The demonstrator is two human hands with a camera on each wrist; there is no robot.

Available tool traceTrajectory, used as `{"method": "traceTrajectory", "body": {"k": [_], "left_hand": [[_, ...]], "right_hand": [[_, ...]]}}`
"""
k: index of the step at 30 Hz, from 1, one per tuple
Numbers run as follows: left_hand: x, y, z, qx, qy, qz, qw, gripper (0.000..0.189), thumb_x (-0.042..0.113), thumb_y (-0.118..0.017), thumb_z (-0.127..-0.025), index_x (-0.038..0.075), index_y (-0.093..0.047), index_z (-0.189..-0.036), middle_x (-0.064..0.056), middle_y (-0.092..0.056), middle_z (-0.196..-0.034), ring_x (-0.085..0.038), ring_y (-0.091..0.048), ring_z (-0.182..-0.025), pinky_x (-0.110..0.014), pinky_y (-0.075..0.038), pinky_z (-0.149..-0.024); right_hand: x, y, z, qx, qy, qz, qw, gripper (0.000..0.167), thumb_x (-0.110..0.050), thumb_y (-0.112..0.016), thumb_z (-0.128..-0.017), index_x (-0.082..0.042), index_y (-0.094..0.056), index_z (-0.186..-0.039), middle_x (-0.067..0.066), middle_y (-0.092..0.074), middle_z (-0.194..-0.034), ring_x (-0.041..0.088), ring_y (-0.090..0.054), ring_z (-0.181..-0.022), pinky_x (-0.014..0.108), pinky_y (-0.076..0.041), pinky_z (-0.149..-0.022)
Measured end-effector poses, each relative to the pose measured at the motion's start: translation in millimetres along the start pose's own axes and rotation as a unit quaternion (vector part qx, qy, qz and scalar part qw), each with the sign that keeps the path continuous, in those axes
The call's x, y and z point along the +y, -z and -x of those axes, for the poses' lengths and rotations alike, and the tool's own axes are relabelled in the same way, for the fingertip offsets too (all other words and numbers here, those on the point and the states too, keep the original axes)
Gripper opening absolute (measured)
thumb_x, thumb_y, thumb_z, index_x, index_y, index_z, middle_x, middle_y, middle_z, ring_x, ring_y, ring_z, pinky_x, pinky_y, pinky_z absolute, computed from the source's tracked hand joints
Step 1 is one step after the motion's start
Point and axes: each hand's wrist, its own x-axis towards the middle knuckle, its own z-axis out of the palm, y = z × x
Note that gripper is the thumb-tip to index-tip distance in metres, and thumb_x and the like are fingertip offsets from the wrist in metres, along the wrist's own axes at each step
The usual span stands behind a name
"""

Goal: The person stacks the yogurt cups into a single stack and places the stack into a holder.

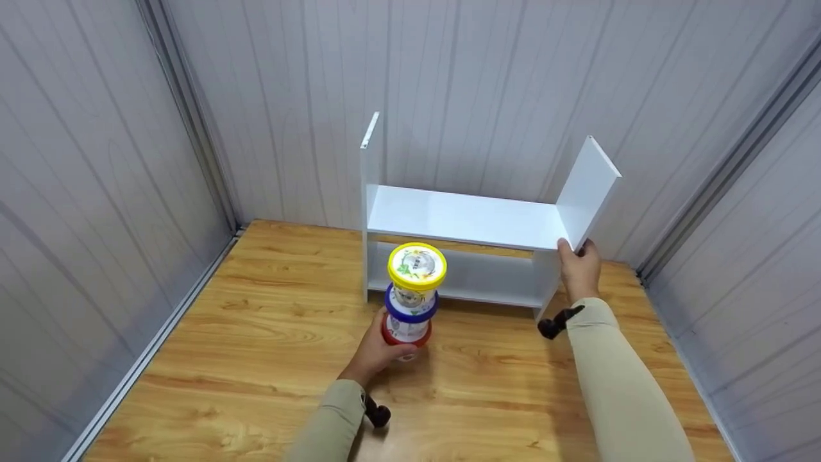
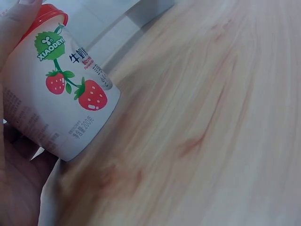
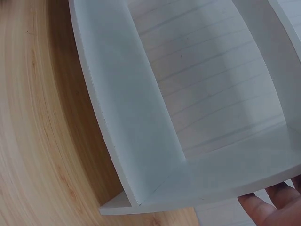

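Observation:
My left hand (image 1: 380, 351) grips the lowest of three stacked paper tubs, the one with a red lid (image 1: 426, 336). On it stands a tub with a blue lid (image 1: 411, 316), topped by a tub with a yellow lid (image 1: 417, 265). In the left wrist view the held tub (image 2: 61, 94) bears printed strawberries and stands tilted in that view. A small white two-tier shelf (image 1: 458, 218) stands upright against the back wall. At its right side panel, around the height of the upper board, my right hand (image 1: 580, 273) pinches the panel's edge, thumb inside and fingers outside.
Wood-patterned floor (image 1: 256, 359) spreads around the shelf. Pale panelled walls (image 1: 449, 83) close in the back and both sides. Both shelf side panels rise above the upper board. Dark wrist-camera mounts (image 1: 377, 414) stick out from both sleeves.

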Motion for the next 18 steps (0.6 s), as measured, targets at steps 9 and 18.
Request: {"method": "traceTrajectory", "body": {"k": [9,18], "left_hand": [[-4.0,-11.7,-5.3,-0.009,0.002,-0.015,0.9998,0.106,0.021,-0.095,-0.070,0.027,-0.031,-0.155,-0.003,-0.050,-0.147,-0.029,-0.047,-0.135,-0.055,-0.037,-0.113],[-2.8,-28.4,-7.9,-0.035,-0.003,0.012,0.9993,0.104,0.011,-0.093,-0.071,0.027,-0.031,-0.153,-0.004,-0.051,-0.144,-0.028,-0.049,-0.132,-0.051,-0.038,-0.113]], "right_hand": [[-2.7,-4.9,0.3,0.002,-0.012,0.005,0.9999,0.074,-0.039,-0.053,-0.102,-0.006,-0.022,-0.160,0.016,-0.027,-0.164,0.028,-0.031,-0.148,0.038,-0.028,-0.120],[-3.6,-3.1,4.3,0.002,-0.009,0.016,0.9998,0.075,-0.041,-0.053,-0.102,-0.007,-0.022,-0.161,0.016,-0.028,-0.163,0.028,-0.033,-0.147,0.041,-0.030,-0.120]]}}
